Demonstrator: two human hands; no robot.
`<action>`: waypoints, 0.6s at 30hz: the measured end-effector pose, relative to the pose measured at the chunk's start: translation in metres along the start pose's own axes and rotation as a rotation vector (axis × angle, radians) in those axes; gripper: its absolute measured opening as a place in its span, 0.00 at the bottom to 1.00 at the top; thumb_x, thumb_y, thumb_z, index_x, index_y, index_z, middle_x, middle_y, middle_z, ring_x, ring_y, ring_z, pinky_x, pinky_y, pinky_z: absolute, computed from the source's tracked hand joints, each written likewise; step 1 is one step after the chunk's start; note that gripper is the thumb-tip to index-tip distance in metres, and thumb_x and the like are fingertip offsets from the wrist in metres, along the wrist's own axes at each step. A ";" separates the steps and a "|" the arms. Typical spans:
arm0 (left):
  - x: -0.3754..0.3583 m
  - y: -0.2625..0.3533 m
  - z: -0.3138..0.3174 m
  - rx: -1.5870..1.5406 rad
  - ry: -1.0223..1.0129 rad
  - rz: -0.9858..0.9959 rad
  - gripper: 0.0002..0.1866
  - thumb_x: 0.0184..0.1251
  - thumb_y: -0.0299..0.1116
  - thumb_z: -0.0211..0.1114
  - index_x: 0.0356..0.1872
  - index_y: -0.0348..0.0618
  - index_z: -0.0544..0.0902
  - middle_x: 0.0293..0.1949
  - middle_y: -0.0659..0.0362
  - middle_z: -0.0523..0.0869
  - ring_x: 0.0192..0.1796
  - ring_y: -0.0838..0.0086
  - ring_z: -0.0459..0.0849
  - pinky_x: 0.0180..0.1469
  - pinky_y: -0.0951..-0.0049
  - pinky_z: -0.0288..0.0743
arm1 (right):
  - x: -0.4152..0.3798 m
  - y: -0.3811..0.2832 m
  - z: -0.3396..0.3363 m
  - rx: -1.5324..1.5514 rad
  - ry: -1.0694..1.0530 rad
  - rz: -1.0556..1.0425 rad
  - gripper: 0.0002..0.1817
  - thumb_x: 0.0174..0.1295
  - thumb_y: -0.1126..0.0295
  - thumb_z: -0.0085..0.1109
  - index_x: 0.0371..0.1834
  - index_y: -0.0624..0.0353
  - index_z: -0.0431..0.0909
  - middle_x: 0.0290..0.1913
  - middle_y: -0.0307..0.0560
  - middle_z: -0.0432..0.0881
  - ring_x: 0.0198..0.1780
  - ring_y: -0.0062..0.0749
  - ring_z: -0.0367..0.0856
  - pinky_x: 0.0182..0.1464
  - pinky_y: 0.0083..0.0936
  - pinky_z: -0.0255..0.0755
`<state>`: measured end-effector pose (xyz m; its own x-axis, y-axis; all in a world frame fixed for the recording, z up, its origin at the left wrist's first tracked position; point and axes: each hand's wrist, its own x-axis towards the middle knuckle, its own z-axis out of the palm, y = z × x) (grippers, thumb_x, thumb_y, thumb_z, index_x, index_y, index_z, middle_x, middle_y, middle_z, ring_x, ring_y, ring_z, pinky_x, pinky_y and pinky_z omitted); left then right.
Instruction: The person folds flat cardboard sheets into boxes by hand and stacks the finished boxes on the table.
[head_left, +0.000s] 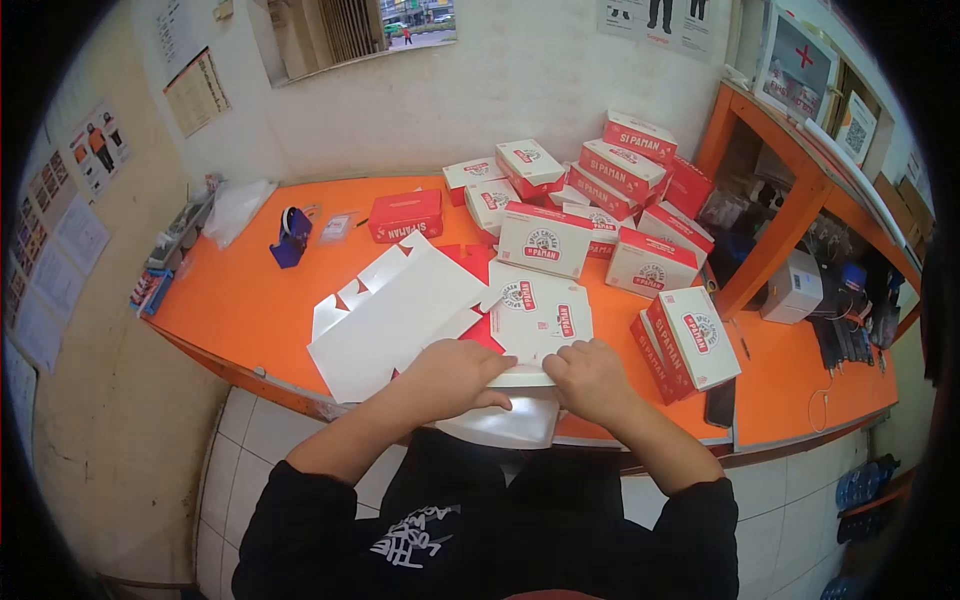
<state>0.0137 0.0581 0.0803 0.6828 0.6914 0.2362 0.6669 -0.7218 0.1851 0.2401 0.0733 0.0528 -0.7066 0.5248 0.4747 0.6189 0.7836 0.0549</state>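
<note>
At the table's front edge, my left hand grips the near fold of a flat cardboard box blank, with the thumb apart from the fingers. My right hand is closed on the same fold, a short way to the right. The blank's printed white panel, with red logos, lies flat beyond my hands. A glossy white flap hangs below them over the table edge. Left of my hands lies an unfolded white blank, plain side up, with notched edges and red showing beneath it.
Several folded red and white boxes are piled at the back right. Two stacked boxes and a phone sit to the right. A blue tape dispenser, a red box and a plastic bag are farther left.
</note>
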 end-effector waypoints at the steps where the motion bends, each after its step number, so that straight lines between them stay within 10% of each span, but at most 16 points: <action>1: 0.002 -0.005 0.002 0.053 -0.055 -0.012 0.20 0.55 0.48 0.65 0.43 0.47 0.82 0.30 0.54 0.84 0.36 0.62 0.82 0.39 0.66 0.75 | -0.002 0.003 0.002 0.007 0.002 0.001 0.03 0.45 0.70 0.57 0.24 0.54 0.73 0.23 0.39 0.75 0.27 0.34 0.77 0.32 0.29 0.67; 12: 0.019 -0.018 0.022 0.080 -0.035 -0.044 0.14 0.53 0.44 0.66 0.38 0.50 0.85 0.25 0.60 0.84 0.29 0.67 0.82 0.32 0.67 0.73 | -0.014 0.022 0.006 0.172 0.046 0.005 0.09 0.49 0.68 0.60 0.34 0.56 0.77 0.27 0.42 0.77 0.30 0.36 0.77 0.33 0.29 0.68; 18: 0.016 -0.031 0.037 -0.112 0.023 0.101 0.21 0.54 0.31 0.62 0.53 0.49 0.78 0.54 0.55 0.80 0.56 0.64 0.78 0.54 0.61 0.71 | -0.029 0.031 0.019 0.381 -0.040 0.097 0.18 0.53 0.67 0.59 0.50 0.51 0.77 0.45 0.46 0.80 0.48 0.41 0.78 0.51 0.35 0.71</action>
<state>0.0146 0.0927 0.0432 0.7365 0.6154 0.2808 0.5572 -0.7873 0.2639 0.2735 0.0888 0.0243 -0.6684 0.6092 0.4267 0.5173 0.7930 -0.3217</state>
